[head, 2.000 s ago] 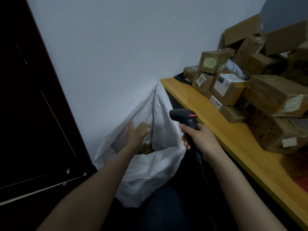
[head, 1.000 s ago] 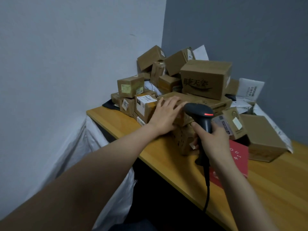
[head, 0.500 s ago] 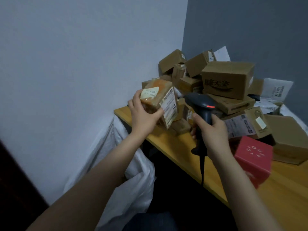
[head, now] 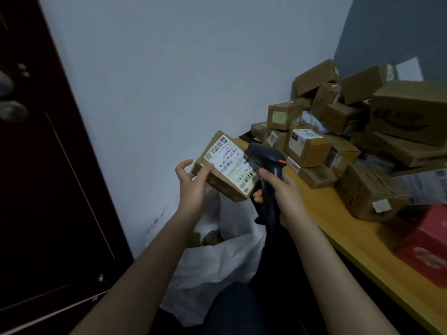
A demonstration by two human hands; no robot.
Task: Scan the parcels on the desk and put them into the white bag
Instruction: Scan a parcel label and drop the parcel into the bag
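Observation:
My left hand (head: 193,187) grips a small brown cardboard parcel (head: 226,170) by its left end, its white barcode label turned up toward me. My right hand (head: 281,193) is wrapped round the handle of a dark handheld scanner (head: 267,163), whose head sits right beside the parcel's label. Both are held above the open white bag (head: 217,267), which stands on the floor between the wall and the desk; brown parcels show inside it. A heap of cardboard parcels (head: 343,141) covers the yellow wooden desk (head: 338,226) at the right.
A dark wooden door (head: 43,189) fills the left side. A red box (head: 425,247) lies near the desk's front edge at the right. The pale wall runs behind the bag and the desk. My dark-trousered legs are below the scanner.
My left hand went from the bag to the heap, picked up a parcel and brought it left over the bag with its label up. The scanner came close to the label.

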